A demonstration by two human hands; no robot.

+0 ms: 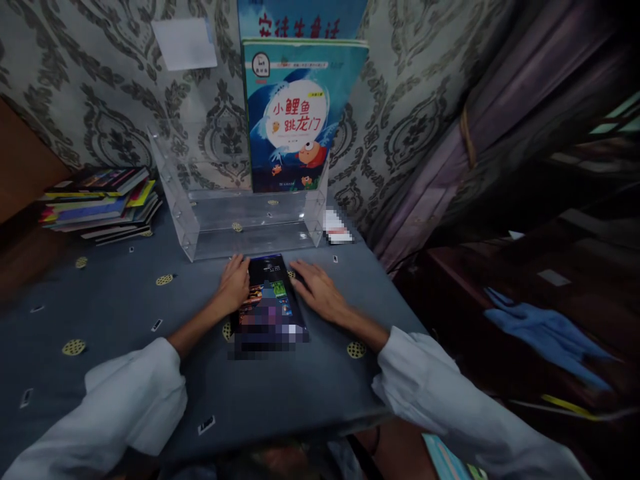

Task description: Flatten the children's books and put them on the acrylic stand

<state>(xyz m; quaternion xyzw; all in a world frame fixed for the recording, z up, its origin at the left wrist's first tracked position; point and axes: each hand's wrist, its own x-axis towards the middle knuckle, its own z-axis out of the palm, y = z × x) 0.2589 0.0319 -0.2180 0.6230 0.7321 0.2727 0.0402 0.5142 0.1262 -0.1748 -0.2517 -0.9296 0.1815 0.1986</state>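
A dark-covered book [269, 287] with small colourful pictures lies flat on the table in front of me; its lower part is blurred out. My left hand [235, 283] rests along its upper left edge, fingers stretched forward. On the other side, my right hand [320, 291] lies with fingers extended and apart, close to the right edge; whether it touches the book I cannot tell. Just beyond stands a clear acrylic rack [250, 210]. A blue picture book [297, 157] with orange fish on its cover stands upright at the rack's right side, before another blue book [300, 23].
Several books are piled in a stack [105, 200] at the back left. A white card [186, 43] hangs on the patterned wall. The table [280, 393] ends at right, near a purple curtain [450, 147] and a blue cloth [545, 333].
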